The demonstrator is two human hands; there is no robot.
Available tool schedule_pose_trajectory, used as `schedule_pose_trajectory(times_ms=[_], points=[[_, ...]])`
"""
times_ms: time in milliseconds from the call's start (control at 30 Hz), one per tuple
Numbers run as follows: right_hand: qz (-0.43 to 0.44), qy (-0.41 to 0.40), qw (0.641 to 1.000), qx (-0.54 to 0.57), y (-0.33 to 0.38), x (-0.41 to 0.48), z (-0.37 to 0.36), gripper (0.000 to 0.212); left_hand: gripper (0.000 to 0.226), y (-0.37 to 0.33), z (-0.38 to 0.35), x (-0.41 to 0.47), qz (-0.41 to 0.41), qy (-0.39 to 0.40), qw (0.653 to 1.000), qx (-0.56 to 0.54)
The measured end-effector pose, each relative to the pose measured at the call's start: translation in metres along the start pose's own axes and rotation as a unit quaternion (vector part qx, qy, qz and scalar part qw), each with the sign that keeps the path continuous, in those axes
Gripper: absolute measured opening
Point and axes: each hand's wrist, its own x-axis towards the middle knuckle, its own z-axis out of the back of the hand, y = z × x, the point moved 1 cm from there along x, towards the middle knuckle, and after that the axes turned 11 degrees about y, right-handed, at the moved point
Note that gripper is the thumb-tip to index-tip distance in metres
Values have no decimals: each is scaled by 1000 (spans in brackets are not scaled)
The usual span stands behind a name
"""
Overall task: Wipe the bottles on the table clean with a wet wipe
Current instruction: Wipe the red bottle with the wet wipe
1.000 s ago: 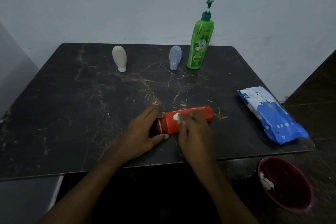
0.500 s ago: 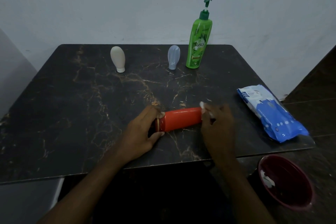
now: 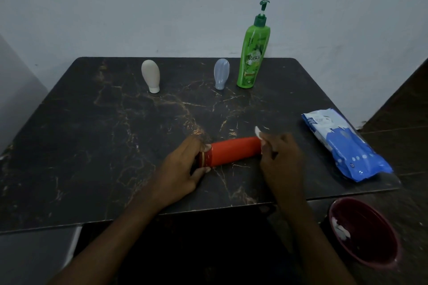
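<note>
Red bottle (image 3: 234, 151) lies sideways, left hand (image 3: 183, 169) fingers gripping its cap end, right hand (image 3: 281, 157) fingers pinching white wipe (image 3: 258, 133).

A dark marble-patterned table (image 3: 97, 136) with golden-brown veins fills most of the view, its back edge close to a plain pale wall (image 3: 162, 7). The tabletop has rounded far corners, and its near edge shows a thin lighter rim. Off the table's near right corner, lower down, sits a dark red round bowl (image 3: 368, 259), apart from the tabletop; a few small white scraps (image 3: 340, 230) lie against its inner left wall. To the right of the table the floor (image 3: 407, 122) is dark brown tiles with faint joint lines.
</note>
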Motion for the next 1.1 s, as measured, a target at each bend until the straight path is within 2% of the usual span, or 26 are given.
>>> schedule_pose_trajectory(times_ms=[100,233,333,433,533,667,767,867,967,1100], points=[[-23,4,999,-27,-1,3,0,24,49,0,-1,0,1,0,1000,18],[0,37,998,-53,32,-6,-14,24,49,-1,-1,-1,6,-4,1000,26],[55,77,995,-38,63,-23,-27,33,46,-1,0,0,13,-2,1000,25],[113,109,987,-30,79,-37,-40,36,42,-8,3,2,-13,-4,1000,-16],[138,112,984,-28,76,-39,-40,36,43,-9,3,2,-24,5,999,-32],[74,96,991,-48,47,-21,-19,28,43,1,0,0,12,1,1000,23],[23,45,999,-16,16,-5,0,24,40,1,-1,1,-1,0,999,34],[12,36,999,-5,8,-2,2,23,37,-1,-1,1,-10,-6,999,44],[42,67,997,-19,23,-15,-10,36,46,-1,0,0,9,-15,1000,25],[102,112,988,30,40,-37,-27,54,52,2,-1,0,48,-25,999,7]])
